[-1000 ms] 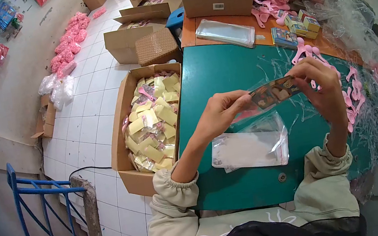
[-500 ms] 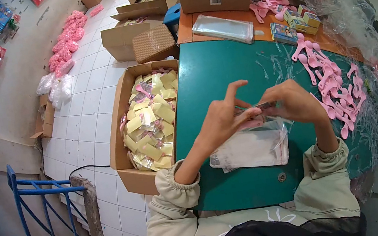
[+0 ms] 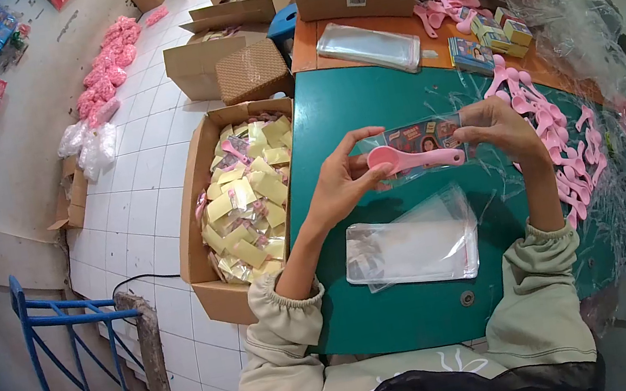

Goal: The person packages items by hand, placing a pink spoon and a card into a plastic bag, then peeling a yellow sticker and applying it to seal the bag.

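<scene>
Left hand (image 3: 340, 183) and right hand (image 3: 504, 134) grip a clear sleeve (image 3: 451, 165) holding pink spoon (image 3: 405, 158) and printed card (image 3: 428, 133).

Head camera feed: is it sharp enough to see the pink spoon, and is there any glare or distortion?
Head view: pink spoon, left hand and right hand are sharp and evenly lit, no hard shadows; fisheye bends the edges of the green table, black vignette cuts the corners; clear bags show only mild sheen.
</scene>
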Available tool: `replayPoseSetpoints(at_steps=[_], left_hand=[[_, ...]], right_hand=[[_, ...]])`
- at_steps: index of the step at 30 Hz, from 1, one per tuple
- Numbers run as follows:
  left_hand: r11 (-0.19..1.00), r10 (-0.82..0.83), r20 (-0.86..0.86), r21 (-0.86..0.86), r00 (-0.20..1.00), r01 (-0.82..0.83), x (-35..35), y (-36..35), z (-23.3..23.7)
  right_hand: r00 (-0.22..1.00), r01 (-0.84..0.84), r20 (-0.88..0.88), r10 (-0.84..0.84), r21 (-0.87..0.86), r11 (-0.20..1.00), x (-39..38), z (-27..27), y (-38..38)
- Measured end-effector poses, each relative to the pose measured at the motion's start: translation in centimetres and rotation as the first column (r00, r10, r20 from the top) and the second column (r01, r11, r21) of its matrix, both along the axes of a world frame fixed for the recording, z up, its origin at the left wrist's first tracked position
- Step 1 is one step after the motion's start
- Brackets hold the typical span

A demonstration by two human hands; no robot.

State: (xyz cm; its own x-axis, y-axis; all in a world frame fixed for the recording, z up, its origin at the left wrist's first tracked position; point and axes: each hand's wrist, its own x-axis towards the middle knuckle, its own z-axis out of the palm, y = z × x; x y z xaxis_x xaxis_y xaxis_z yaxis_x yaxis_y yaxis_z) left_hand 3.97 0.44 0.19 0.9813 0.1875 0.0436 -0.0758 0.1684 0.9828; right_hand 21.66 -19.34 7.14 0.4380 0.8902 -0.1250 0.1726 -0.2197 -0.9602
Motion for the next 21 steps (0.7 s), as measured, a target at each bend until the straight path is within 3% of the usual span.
replayPoseSetpoints(at_steps=[5,8,11,12,14,16,21], left_hand=[[0.994,-0.076,0.008,0.078,0.997,0.076,-0.1,-0.2,0.2],[0.932,0.183,0.071,0.305,0.98,-0.196,0.3,-0.6,-1.6],[0.916,0.291,-0.043,0.302,0.956,-0.265,0.6,-0.6,-2.5],[0.981,0.18,-0.125,0.101,0.976,-0.168,0.5,-0.6,-2.3],[0.947,-0.085,-0.214,-0.321,0.973,0.012,0.2,-0.4,-1.7],[0.963,-0.097,-0.264,-0.267,0.96,0.024,-0.2,-0.4,-1.8],[0.962,-0.187,-0.318,-0.252,0.929,0.108,-1.0,0.1,-1.2]], right_hand=[[0.99,0.066,0.129,-0.061,-0.031,0.997,-0.3,-0.8,0.6],[0.955,0.123,0.268,-0.125,0.025,0.992,-0.6,-1.4,1.0],[0.808,0.184,0.532,-0.253,0.18,0.966,-2.1,-1.3,1.9],[0.726,0.185,0.618,-0.302,0.248,0.951,-2.9,-1.3,2.4],[0.797,-0.016,0.599,-0.075,0.146,0.989,-4.0,-1.6,3.2],[0.806,-0.212,0.574,0.149,0.045,0.976,-4.4,-2.4,3.3],[0.766,-0.205,0.612,0.197,-0.058,0.977,-5.8,-4.1,3.7]])
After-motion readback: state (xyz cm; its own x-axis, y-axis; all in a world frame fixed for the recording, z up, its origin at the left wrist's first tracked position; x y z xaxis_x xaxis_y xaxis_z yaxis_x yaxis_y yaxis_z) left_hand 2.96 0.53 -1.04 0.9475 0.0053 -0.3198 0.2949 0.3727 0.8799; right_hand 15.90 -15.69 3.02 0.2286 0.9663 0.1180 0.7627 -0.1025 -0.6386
